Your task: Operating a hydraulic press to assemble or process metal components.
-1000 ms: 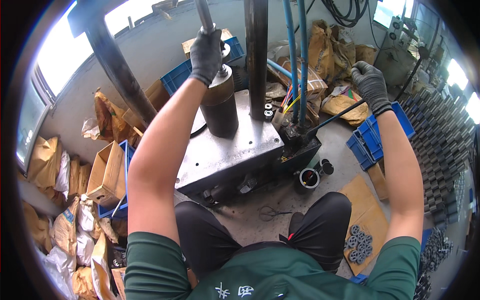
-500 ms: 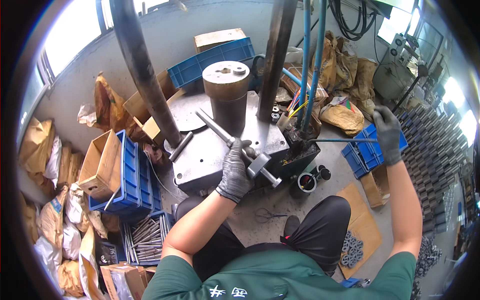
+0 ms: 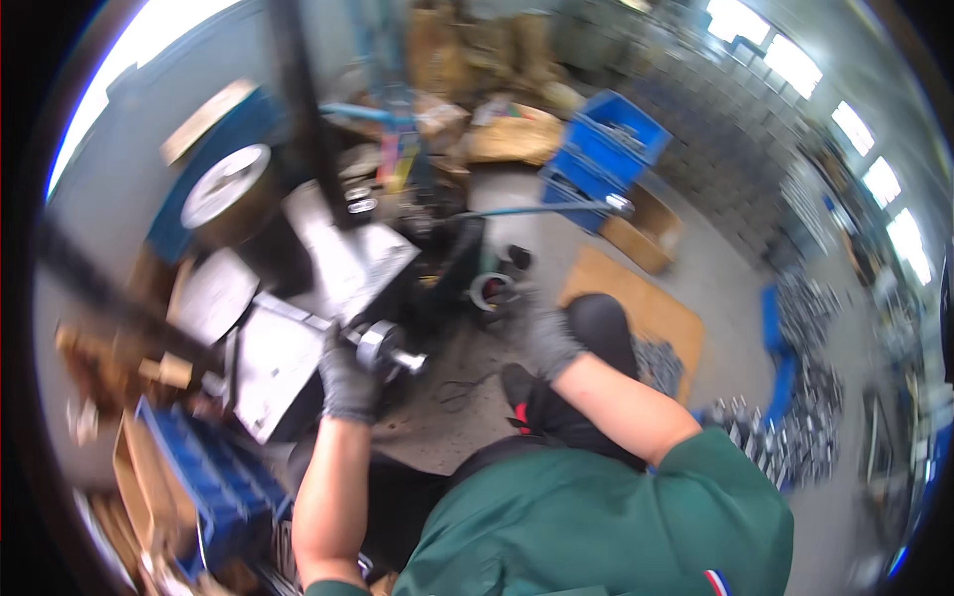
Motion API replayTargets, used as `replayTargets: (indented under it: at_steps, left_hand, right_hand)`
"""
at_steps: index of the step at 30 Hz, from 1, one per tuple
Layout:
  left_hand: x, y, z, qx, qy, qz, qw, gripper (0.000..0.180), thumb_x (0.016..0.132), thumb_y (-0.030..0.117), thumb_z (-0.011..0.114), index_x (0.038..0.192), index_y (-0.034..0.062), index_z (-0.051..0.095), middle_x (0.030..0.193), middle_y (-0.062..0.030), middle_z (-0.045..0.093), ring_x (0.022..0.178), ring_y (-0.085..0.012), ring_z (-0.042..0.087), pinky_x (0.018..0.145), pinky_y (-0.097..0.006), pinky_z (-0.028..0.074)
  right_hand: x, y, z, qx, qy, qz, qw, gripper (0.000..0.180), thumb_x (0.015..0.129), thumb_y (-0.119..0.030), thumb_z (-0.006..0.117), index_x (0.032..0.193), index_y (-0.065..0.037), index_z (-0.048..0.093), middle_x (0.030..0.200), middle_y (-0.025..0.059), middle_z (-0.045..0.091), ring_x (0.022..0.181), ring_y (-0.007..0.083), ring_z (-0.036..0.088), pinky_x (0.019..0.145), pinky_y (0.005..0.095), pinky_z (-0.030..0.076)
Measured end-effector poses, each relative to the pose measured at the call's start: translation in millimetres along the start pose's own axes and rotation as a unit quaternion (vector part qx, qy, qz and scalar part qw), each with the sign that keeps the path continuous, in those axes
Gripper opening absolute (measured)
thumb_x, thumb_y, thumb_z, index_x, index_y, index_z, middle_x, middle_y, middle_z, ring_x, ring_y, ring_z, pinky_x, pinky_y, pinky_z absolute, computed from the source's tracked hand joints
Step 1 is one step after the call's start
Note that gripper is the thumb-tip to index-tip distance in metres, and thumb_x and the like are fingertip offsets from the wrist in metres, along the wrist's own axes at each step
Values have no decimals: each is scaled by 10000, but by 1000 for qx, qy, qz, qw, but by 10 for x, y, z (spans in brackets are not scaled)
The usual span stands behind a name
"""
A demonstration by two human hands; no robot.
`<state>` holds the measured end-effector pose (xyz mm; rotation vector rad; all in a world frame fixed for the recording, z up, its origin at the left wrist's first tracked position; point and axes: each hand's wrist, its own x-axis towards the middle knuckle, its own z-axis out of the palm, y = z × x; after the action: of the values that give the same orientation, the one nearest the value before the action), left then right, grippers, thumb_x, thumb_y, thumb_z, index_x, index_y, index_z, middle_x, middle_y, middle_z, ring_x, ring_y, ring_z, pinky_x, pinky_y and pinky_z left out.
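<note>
My left hand (image 3: pixel 348 385), in a dark grey glove, is wrapped round a steel shaft (image 3: pixel 407 360) with a thick collar near its end. The shaft's long thin part points up and away over the metal press table (image 3: pixel 273 363). My right hand (image 3: pixel 547 338), also gloved, hangs above my right knee, close to a small round pot (image 3: pixel 491 290). Motion smears its fingers, so I cannot make out whether it holds anything. Farther off on the press stands a thick cylinder (image 3: pixel 227 189) with a pale, flat top.
A blue lever (image 3: pixel 537 210) sticks out rightward from the press. Behind it are blue crates (image 3: pixel 611 139) and an open cardboard box (image 3: pixel 641 233). Cardboard (image 3: pixel 636 308) with grey parts lies on the floor. Dark upright columns (image 3: pixel 298 99) flank the cylinder. Stacked parts (image 3: pixel 735 139) line the right.
The view has swung to the right and blurred. My right hand has come down and inward from beside the lever's end to near the pot. The left hand keeps its grip on the shaft.
</note>
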<state>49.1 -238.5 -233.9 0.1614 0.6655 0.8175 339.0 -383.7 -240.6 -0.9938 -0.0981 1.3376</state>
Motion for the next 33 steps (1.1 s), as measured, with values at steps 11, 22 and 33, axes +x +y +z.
replayTargets:
  at_steps: [11,22,33]
  left_hand:
    - [-417,-1036,315,277,-58,35,958,487,1034,543,610,1171,77,643,815,12,582,816,-141,590,850,-332,518]
    - [-58,-1141,376,404,-172,76,895,442,1063,419,603,1341,74,594,1196,-66,641,1111,-184,616,1044,-387,475]
    - [84,-1294,189,636,-194,22,746,295,1047,260,658,1272,69,646,1133,-4,651,1024,-111,576,899,-259,458]
  right_hand:
    - [-465,787,379,-88,-141,101,981,409,1111,-483,462,1129,-191,748,1007,2,757,889,150,696,809,341,570]
    - [-527,333,-152,-326,-84,-281,898,213,1039,-275,488,1035,-133,647,860,43,677,634,181,669,584,332,568]
    - [-1903,-1114,-1172,-10,-84,-336,938,227,961,-208,674,1149,-83,662,966,23,701,821,99,674,648,237,557]
